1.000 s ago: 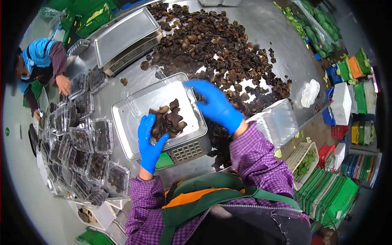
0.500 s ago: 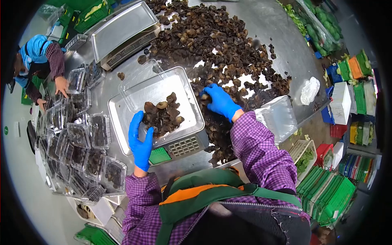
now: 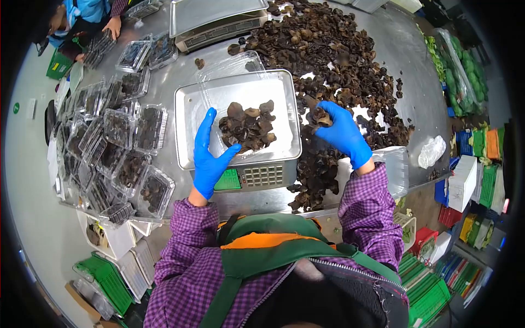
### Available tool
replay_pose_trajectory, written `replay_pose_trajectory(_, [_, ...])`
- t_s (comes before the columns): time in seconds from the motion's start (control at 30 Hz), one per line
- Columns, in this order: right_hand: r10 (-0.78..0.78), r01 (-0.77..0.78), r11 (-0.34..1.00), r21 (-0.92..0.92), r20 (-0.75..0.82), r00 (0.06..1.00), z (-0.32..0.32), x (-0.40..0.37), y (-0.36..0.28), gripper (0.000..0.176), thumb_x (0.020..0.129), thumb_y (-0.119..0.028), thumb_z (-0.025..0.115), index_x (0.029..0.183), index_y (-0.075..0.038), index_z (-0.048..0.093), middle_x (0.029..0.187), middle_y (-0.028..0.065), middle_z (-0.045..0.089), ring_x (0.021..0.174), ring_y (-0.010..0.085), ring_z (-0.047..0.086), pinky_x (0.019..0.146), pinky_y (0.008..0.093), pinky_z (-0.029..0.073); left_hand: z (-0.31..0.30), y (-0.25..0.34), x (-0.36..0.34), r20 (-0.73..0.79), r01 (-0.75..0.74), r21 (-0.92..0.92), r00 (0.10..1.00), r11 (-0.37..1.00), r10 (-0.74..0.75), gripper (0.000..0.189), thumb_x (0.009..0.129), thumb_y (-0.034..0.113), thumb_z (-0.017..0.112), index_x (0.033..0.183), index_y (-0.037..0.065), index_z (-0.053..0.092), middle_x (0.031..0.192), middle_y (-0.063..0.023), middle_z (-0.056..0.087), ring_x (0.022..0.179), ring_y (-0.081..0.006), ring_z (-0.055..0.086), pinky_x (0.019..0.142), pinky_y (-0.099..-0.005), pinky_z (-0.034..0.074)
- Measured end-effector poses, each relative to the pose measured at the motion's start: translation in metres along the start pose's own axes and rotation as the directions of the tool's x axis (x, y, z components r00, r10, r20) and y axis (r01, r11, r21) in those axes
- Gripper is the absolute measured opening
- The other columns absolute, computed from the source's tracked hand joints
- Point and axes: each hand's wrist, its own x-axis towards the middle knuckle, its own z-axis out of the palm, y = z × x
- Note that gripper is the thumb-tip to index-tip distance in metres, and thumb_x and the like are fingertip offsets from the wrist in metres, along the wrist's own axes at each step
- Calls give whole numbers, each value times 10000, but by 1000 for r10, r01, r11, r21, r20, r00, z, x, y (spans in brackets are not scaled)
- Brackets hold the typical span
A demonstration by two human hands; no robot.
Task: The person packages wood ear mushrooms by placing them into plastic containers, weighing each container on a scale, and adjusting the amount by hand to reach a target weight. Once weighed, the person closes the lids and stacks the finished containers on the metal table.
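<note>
A clear plastic clamshell box [image 3: 232, 68] stands with its lid raised on the metal pan of a weighing scale [image 3: 186, 104]. Dark wood ear mushrooms [image 3: 249, 126] fill its near half. My left hand [image 3: 210, 158], in a blue glove, rests at the box's near left side with thumb and fingers spread apart. To the right of the scale, my blue-gloved right hand [image 3: 344, 134] grips a few wood ear mushrooms [image 3: 318, 117] between thumb and fingers, just above the edge of a large mushroom pile [image 3: 322, 49].
Filled clear boxes [image 3: 131, 169] crowd the table's left side. A second scale [image 3: 219, 22] stands behind. Stacked empty boxes [image 3: 396, 167] and a crumpled plastic bag [image 3: 432, 152] lie to the right. At the far left, another person's hand [image 3: 113, 26] is near boxes.
My right hand has lifted off the pile and turned toward the scale, now with mushrooms showing in its fingers. My left hand stays beside the box. The camera view has shifted.
</note>
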Motion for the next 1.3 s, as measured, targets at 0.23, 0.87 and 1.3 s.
replay_pose_trajectory(0.23, [-292,297,955,-6,151,944,80,24,-57,602,688,-119,766,1252,-91,559,1175,196,572,1037,352,599,911,396,489,15,5,2,20,-162,41,987,986,161,869,695,147,807,1443,63,372,1489,-139,363,1370,-290,352,1139,-409,271])
replay_pose_trajectory(0.87, [-15,117,888,444,-227,974,34,-8,-10,334,898,6,529,1223,-5,606,1159,86,658,1051,150,609,922,284,479,-47,-8,-15,-294,232,-321,897,918,-329,385,884,22,605,1266,15,564,1287,-90,587,1213,-184,517,1054,-318,363])
replay_pose_trajectory(1.3, [-70,70,997,-11,-299,952,44,-47,70,292,883,72,541,1141,-17,648,1103,155,673,995,220,658,878,314,508,-42,-10,-33,-210,271,-297,917,916,-340,372,865,105,657,1234,77,612,1259,-44,609,1181,-164,529,1040,-349,353])
